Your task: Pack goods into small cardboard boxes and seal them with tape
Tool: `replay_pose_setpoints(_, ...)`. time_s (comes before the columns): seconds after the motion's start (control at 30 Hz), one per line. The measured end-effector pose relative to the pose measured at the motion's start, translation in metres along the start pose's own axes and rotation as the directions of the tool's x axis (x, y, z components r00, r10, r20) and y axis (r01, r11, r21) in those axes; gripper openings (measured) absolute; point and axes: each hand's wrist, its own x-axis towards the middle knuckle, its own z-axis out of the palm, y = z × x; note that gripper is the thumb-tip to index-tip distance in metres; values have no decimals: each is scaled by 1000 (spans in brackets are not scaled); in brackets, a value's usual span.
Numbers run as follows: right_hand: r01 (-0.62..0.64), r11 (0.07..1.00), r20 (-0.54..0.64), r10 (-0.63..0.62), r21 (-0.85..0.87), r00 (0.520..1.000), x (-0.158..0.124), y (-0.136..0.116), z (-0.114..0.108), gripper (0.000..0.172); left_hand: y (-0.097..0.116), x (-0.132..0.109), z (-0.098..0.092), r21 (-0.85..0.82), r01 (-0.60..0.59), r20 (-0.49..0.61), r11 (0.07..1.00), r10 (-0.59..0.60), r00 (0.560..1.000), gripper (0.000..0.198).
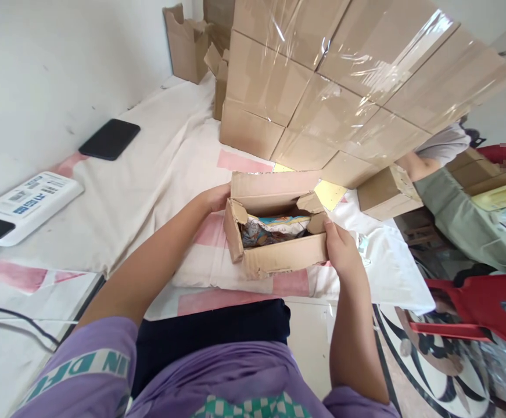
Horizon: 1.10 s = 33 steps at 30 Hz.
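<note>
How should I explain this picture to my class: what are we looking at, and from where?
No machine here: one head-worn camera looks forward and down, and the wearer works bare-handed. The left hand and right hand each have a grip on one end of an open carton with a colourful packet inside. A black phone-like slab and a white device lie on the pink-and-white cloth; a stack of boxes stands beyond. Another person's arm shows at right.

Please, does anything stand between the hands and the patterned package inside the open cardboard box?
Yes: walls of the cardboard box separate the left hand and right hand from the patterned package. Nothing visible covers its middle from above.
</note>
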Motion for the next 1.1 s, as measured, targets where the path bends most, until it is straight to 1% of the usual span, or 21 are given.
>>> replay_pose_setpoints(0.03, 15, 998, -13, -14, 53, 1000, -6, -1, 3, 61, 7, -2, 1, -8, 2, 86, 1000, -1, 996, 55)
replay_pose_setpoints(0.07, 54, 992, -31, -51, 117, 998, -11, 1, 7, 61, 13, -5, 1, -22, 2, 188, 1000, 2, 982, 54)
replay_pose_setpoints(0.1, 113, 977, -59, -104, 183, 993, -15, 4, 12, 60, 19, -7, 3, -42, 3, 286, 999, 9, 958, 51)
replay_pose_setpoints(0.13, 182, 951, -96, -163, 249, 982, -18, 9, 17, 61, 25, -10, 4, -66, 3, 361, 998, 21, 932, 47)
replay_pose_setpoints(0.17, 247, 917, -139, -213, 313, 967, -20, 16, 22, 62, 28, -12, 6, -90, 4, 403, 996, 33, 915, 43)
replay_pose_setpoints(0.2, 299, 879, -186, -246, 370, 951, -22, 25, 27, 62, 31, -14, 7, -113, 4, 417, 994, 44, 908, 38)
replay_pose_setpoints(0.27, 362, 820, -262, -267, 444, 927, -23, 44, 35, 58, 33, -15, 9, -143, 4, 403, 990, 55, 913, 32)
replay_pose_setpoints(0.33, 403, 792, -307, -284, 459, 908, -23, 60, 40, 52, 31, -15, 10, -156, 7, 388, 988, 55, 920, 30)
replay_pose_setpoints(0.4, 463, 771, -323, -346, 437, 881, -23, 70, 42, 51, 28, -14, 10, -164, 11, 379, 986, 52, 924, 30)
replay_pose_setpoints(0.5, 590, 704, -341, -483, 397, 806, -21, 67, 43, 53, 25, -12, 9, -175, 10, 358, 985, 54, 932, 32)
replay_pose_setpoints(0.53, 620, 684, -356, -510, 385, 783, -20, 63, 43, 51, 25, -12, 9, -174, 10, 346, 985, 52, 937, 32)
replay_pose_setpoints(0.57, 634, 672, -373, -515, 383, 772, -19, 57, 43, 46, 25, -12, 9, -168, 13, 335, 986, 45, 941, 33)
replay_pose_setpoints(0.63, 616, 666, -415, -462, 421, 784, -17, 44, 45, 30, 26, -13, 10, -144, 27, 323, 989, 21, 946, 34)
replay_pose_setpoints(0.67, 592, 669, -432, -416, 450, 800, -16, 37, 46, 23, 27, -14, 10, -134, 35, 318, 990, 10, 948, 34)
replay_pose_setpoints(0.7, 563, 678, -445, -368, 473, 816, -15, 31, 47, 20, 28, -15, 11, -128, 44, 316, 991, -1, 949, 34)
replay_pose_setpoints(0.77, 503, 712, -456, -283, 490, 844, -14, 20, 50, 27, 31, -17, 13, -129, 49, 309, 990, -7, 951, 32)
replay_pose_setpoints(0.83, 444, 752, -446, -223, 487, 867, -13, 13, 53, 34, 33, -19, 15, -119, 54, 300, 991, -16, 954, 31)
replay_pose_setpoints(0.9, 409, 765, -436, -187, 497, 880, -13, 11, 57, 33, 35, -20, 18, -90, 64, 286, 994, -36, 958, 30)
replay_pose_setpoints(1.03, 394, 731, -455, -128, 556, 881, -13, 13, 62, 22, 38, -23, 24, -71, 81, 233, 994, -63, 971, 31)
replay_pose_setpoints(1.07, 391, 719, -452, -119, 575, 884, -13, 14, 62, 21, 38, -24, 25, -77, 80, 226, 994, -61, 972, 31)
replay_pose_setpoints(1.1, 385, 709, -439, -117, 591, 891, -12, 14, 62, 25, 38, -24, 26, -82, 78, 225, 994, -57, 973, 31)
